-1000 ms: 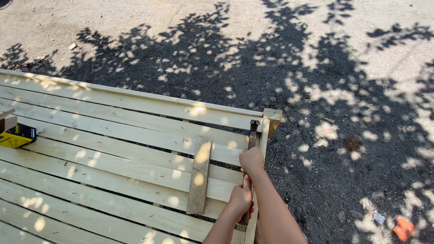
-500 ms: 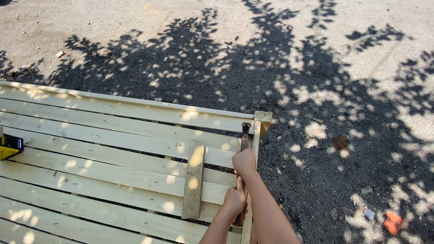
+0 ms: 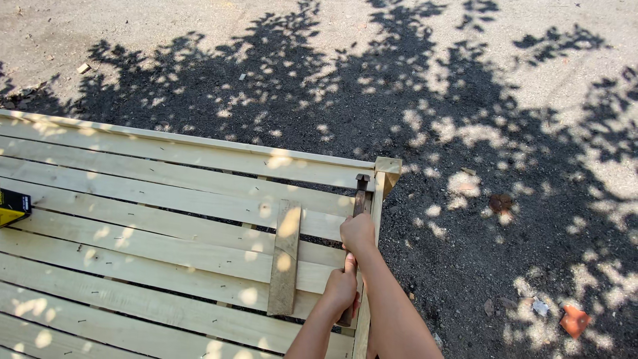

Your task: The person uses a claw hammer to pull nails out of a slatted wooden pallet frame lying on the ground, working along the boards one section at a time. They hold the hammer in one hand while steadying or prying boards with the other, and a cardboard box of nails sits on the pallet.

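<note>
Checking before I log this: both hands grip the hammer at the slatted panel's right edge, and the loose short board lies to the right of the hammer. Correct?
Not quite. Both the left hand and the right hand do grip the hammer at the slatted panel's right edge, but the head view shows the loose short board lying left of the hammer, across the slats.

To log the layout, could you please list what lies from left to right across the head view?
Yellow-and-black tool → loose short board → hammer gripped by both hands → corner post → orange scrap on the ground.
</note>
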